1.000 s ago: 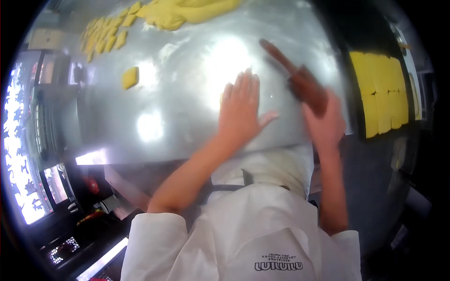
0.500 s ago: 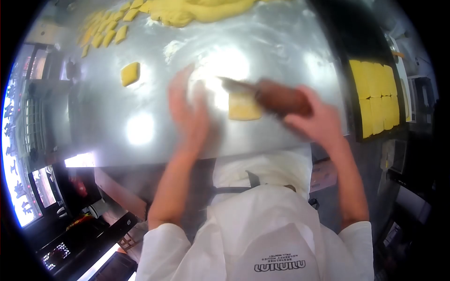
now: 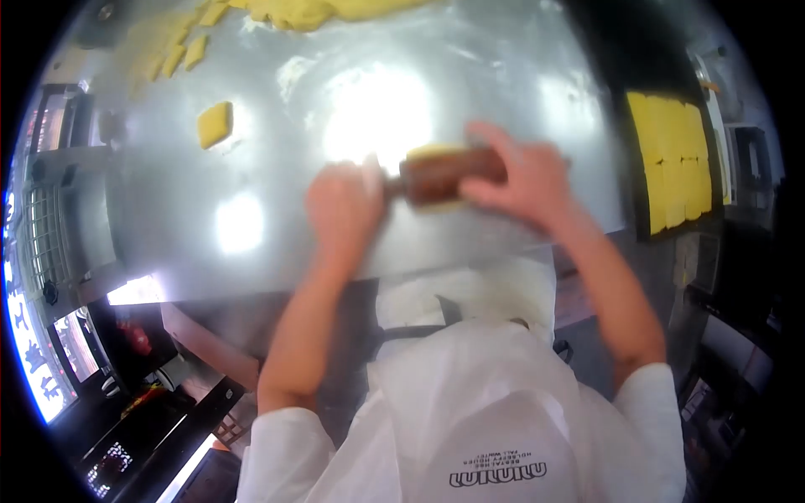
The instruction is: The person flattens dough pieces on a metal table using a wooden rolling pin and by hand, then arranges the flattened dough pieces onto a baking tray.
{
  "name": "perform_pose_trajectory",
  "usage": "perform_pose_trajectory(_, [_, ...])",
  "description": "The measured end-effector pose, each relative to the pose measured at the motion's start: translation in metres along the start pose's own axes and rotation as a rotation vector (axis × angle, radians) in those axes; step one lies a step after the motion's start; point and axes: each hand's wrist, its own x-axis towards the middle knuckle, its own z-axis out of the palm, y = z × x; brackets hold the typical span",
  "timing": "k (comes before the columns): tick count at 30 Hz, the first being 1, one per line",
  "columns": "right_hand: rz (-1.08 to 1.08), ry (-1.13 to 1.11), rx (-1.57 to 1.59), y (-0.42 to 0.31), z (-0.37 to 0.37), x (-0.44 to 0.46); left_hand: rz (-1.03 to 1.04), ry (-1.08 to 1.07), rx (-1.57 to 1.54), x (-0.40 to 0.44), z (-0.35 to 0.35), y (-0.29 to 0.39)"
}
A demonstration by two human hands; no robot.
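A brown rolling pin (image 3: 438, 178) lies across a flat piece of yellow dough (image 3: 433, 150), covering its middle; strips of the dough show above and below the pin. My left hand (image 3: 344, 205) is closed around the pin's left handle. At the other end, my right hand (image 3: 530, 183) grips the pin, with thumb and fingers on either side of the barrel. The pin's right handle is mostly hidden by that hand. A separate yellow dough piece (image 3: 215, 126) sits to the left on the metal table (image 3: 168, 210).
Several small dough pieces (image 3: 194, 52) and a larger yellow dough mass (image 3: 319, 12) lie along the far side, among flour traces. To the right, a dark tray (image 3: 644, 210) holds rows of flat yellow dough sheets (image 3: 671, 163). The table's near edge runs just before my apron (image 3: 470, 293).
The rolling pin, held only in my right hand before, has come down level onto the dough piece. My left hand has moved from open to closed on its left handle.
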Motion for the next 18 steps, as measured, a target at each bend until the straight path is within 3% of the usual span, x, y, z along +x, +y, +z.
perform_pose_trajectory(4, [0.108,-0.001,0.095,0.008,0.000,0.023,-0.051,-0.025,-0.010,0.025,0.004,-0.006])
perform_pose_trajectory(5, [-0.019,0.086,0.095,0.008,0.005,0.004,0.107,0.002,0.040,0.016,-0.011,0.003])
perform_pose_trajectory(8, [-0.141,0.070,0.042,0.000,0.001,-0.034,0.035,-0.012,-0.003,-0.025,-0.005,0.008])
perform_pose_trajectory(12, [0.127,-0.017,0.162,0.010,-0.008,-0.014,-0.065,-0.091,-0.046,0.001,-0.010,0.016])
perform_pose_trajectory(13, [0.204,0.014,0.215,0.015,-0.008,-0.007,-0.231,-0.281,-0.046,0.015,-0.012,0.011])
perform_pose_trajectory(16, [0.413,0.147,0.534,0.043,-0.008,-0.001,-0.341,-0.001,-0.568,0.044,-0.024,0.017])
perform_pose_trajectory(18, [0.572,0.265,0.765,0.063,-0.013,-0.016,-0.189,-0.055,-0.546,0.041,-0.021,0.030])
